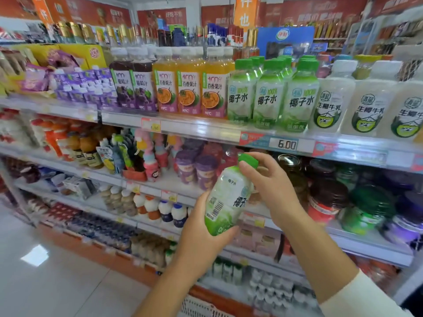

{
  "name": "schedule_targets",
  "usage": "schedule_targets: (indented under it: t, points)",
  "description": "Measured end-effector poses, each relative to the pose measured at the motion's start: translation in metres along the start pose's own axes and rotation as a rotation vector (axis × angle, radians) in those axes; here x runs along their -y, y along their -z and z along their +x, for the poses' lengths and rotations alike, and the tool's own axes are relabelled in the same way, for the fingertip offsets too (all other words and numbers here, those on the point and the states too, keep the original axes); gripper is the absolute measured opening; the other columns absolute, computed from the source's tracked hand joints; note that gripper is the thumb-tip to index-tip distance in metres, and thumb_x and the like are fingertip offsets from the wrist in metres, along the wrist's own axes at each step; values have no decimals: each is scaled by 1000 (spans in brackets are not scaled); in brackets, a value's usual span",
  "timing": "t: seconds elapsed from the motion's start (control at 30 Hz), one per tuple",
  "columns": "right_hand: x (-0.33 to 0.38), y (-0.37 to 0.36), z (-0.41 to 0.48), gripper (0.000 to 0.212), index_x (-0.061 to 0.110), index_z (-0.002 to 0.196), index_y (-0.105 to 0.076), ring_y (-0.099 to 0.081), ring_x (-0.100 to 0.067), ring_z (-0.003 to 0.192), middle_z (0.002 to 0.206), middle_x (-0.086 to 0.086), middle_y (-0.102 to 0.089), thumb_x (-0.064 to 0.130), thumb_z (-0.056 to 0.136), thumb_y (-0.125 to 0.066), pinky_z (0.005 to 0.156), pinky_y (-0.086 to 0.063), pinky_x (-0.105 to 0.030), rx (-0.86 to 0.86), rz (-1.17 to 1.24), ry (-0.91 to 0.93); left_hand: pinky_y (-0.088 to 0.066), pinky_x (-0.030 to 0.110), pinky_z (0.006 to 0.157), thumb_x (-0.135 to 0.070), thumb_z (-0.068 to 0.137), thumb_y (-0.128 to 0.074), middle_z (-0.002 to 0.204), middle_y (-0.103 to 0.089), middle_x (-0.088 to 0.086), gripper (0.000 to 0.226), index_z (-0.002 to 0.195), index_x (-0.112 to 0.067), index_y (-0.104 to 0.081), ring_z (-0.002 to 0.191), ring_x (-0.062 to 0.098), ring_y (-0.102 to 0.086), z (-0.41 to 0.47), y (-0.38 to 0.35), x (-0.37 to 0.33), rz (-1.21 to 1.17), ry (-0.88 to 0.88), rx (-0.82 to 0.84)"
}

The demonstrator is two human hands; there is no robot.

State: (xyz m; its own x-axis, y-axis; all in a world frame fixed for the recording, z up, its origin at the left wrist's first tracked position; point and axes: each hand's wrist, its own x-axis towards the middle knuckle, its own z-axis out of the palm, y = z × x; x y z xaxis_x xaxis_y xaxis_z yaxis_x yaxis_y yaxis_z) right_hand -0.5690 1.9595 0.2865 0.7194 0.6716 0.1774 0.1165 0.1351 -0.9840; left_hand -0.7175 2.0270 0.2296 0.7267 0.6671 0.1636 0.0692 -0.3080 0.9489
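Coconut-water bottle, full, prob. hefty; plastic film label looks slick. L hand wraps base, R hand pinches green cap — base grip safest, below shelf edge.

A shop: long white metal shelves crossing the frame hold rows of labelled plastic drink bottles, with a printed price tag at centre right.

Dressed in off-white, long-sleeved.
Wears a plain off-white sleeve at lower right of the frame, ending in a smooth cuff partway along the forearm. Leaves the rest bare up to the right grip; shows the left forearm bare from the bottom edge to the left grip.
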Motion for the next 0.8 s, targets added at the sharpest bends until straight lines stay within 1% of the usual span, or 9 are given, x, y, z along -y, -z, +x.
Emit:
schedule_targets:
  t: [0.13, 0.23, 0.3, 0.37, 0.47, 0.53, 0.6, 0.7, 0.8]
  points:
    - [-14, 3, -10, 16, 30, 106, -67, -70, -16, 85, 95, 3, -74, 26, 90, -67, 72, -57, -40, -5, 63, -30, -54, 26, 87, -55, 72, -80, 126, -55, -28, 72, 129, -59, -38, 106, -9, -60, -11, 9, 11, -147, 140, 98]
    - [-25, 3, -17, 20, 25, 112, -65, -70, -18, 86, 103, -1, -72, 19, 93, -61, 68, -55, -37, 33, 235, -85, -61, 35, 75, -44, 62, -90, 127, -67, 2, 87, 137, -29, -49, 104, 22, -69, -14, 18, 24, -656, 392, 251]
    - [-31, 0, -20, 22, 24, 115, -64, -69, -17, 83, 102, -1, -70, 17, 95, -56, 63, -54, -33, 74, 356, -132, -61, 33, 64, -31, 60, -92, 122, -67, 18, 87, 134, -11, -52, 95, 34, -70, -15, 20, 30, -819, 437, 317]
    - [-35, -5, -21, 22, 29, 114, -64, -68, -16, 84, 100, 1, -70, 20, 97, -53, 64, -56, -34, 109, 405, -168, -59, 30, 62, -29, 61, -88, 115, -71, 15, 78, 131, -16, -55, 89, 32, -71, -18, 17, 32, -732, 372, 257]
    - [-40, -7, -19, 21, 42, 111, -64, -69, -18, 98, 103, 4, -67, 31, 94, -60, 78, -58, -43, 76, 238, -147, -55, 23, 68, -31, 67, -87, 101, -72, -11, 56, 112, -48, -58, 87, 16, -70, -17, 11, 34, -292, 185, 17]
    - [-42, -7, -18, 21, 40, 109, -64, -71, -19, 95, 95, 8, -70, 30, 91, -65, 72, -60, -42, 9, 210, -148, -52, 15, 71, -25, 73, -86, 102, -65, -27, 59, 112, -52, -51, 89, -2, -66, -19, 8, 33, -97, 81, -67]
    - [-44, -6, -17, 20, 33, 109, -65, -73, -19, 88, 93, 6, -71, 25, 90, -67, 63, -59, -37, -57, 235, -156, -51, 12, 72, -28, 73, -85, 104, -60, -34, 63, 116, -53, -45, 92, -8, -63, -20, 6, 31, -3, 53, -60]
    - [-43, -3, -16, 19, 29, 107, -66, -72, -19, 84, 101, -1, -70, 20, 91, -66, 67, -60, -41, -74, 257, -162, -55, 23, 85, -42, 72, -83, 114, -63, -29, 68, 127, -51, -44, 101, -3, -64, -20, 7, 36, -74, 123, 37]
    - [-42, 1, -16, 20, 28, 109, -67, -69, -19, 82, 99, -1, -69, 18, 92, -62, 65, -57, -37, -17, 295, -179, -60, 34, 80, -46, 67, -81, 127, -66, -3, 79, 137, -34, -48, 108, 21, -67, -18, 10, 38, -481, 351, 204]
